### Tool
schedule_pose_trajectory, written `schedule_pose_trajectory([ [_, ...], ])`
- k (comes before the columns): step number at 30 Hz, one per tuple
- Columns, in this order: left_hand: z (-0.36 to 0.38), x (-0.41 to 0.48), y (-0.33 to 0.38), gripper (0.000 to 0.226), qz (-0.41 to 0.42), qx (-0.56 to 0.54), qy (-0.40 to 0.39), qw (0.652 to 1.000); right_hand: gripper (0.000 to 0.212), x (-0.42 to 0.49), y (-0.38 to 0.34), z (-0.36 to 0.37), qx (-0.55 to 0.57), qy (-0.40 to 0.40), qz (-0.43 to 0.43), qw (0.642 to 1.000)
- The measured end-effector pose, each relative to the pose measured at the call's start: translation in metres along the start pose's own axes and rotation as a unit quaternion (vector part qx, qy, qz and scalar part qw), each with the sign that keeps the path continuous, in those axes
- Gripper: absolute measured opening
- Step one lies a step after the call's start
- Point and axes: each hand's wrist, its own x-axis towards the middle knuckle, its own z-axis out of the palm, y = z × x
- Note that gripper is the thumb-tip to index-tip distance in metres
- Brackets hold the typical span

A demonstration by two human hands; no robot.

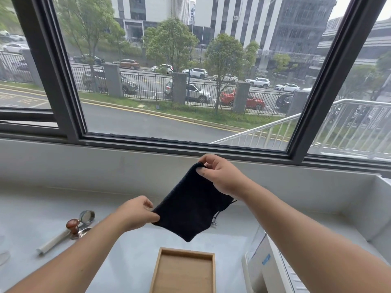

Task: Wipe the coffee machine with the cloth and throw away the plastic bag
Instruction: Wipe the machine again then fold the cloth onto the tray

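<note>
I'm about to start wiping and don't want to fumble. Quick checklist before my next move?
1. Grip on cloth: ok, left hand pinches its lower corner, right hand its top corner.
2. Spread: ok, it hangs flat between them.
3. Coffee machine reachable: cannot tell, only a white appliance edge shows at lower right.
4. Plastic bag located: not ok, none in view.
5. Tamper out of the way: ok, it sits well left of the cloth.

One wide-angle head view looks forward and slightly down from above the tabletop's (131, 261) near edge, facing the window (148, 115) beyond its far edge. It sits close, with the left hand (137, 212) and right hand (220, 176) at arm's length, mid-frame.
</note>
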Motion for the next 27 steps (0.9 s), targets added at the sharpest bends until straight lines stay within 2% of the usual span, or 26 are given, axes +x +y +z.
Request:
schedule_pose_trajectory([
  [2,0.005,-0.007,0.009,0.073,0.04,-0.088,-0.08,0.992,0.004,0.003,-0.013,0.005,-0.03,-0.037,-0.007,0.999],
  [4,0.01,-0.013,0.024,0.08,0.098,-0.152,-0.12,0.976,0.007,0.004,-0.022,0.01,-0.057,-0.074,-0.014,0.995],
  [7,0.018,-0.016,0.045,0.053,0.158,-0.198,-0.123,0.96,0.008,0.004,-0.026,0.015,-0.084,-0.095,-0.021,0.992],
  [9,0.02,-0.017,0.054,0.029,0.172,-0.183,-0.086,0.964,0.007,0.004,-0.025,0.013,-0.1,-0.089,-0.026,0.991],
  [11,0.019,-0.016,0.056,0.017,0.164,-0.16,-0.052,0.972,0.009,0.003,-0.02,0.008,-0.117,-0.073,-0.026,0.99],
  [16,0.014,-0.01,0.046,0.003,0.133,-0.118,-0.029,0.984,0.015,-0.002,0.005,-0.004,-0.145,-0.012,-0.007,0.989],
  [22,0.012,0.0,0.047,0.014,0.104,-0.021,0.036,0.994,0.009,-0.019,0.026,0.0,-0.114,0.036,-0.011,0.993],
  [24,0.011,0.002,0.049,0.014,0.093,-0.042,0.039,0.994,0.009,-0.026,0.027,0.004,-0.094,0.033,-0.017,0.995],
  [27,0.011,0.004,0.054,0.012,0.083,-0.128,0.036,0.988,0.01,-0.037,0.025,0.014,-0.071,0.011,-0.018,0.997],
])
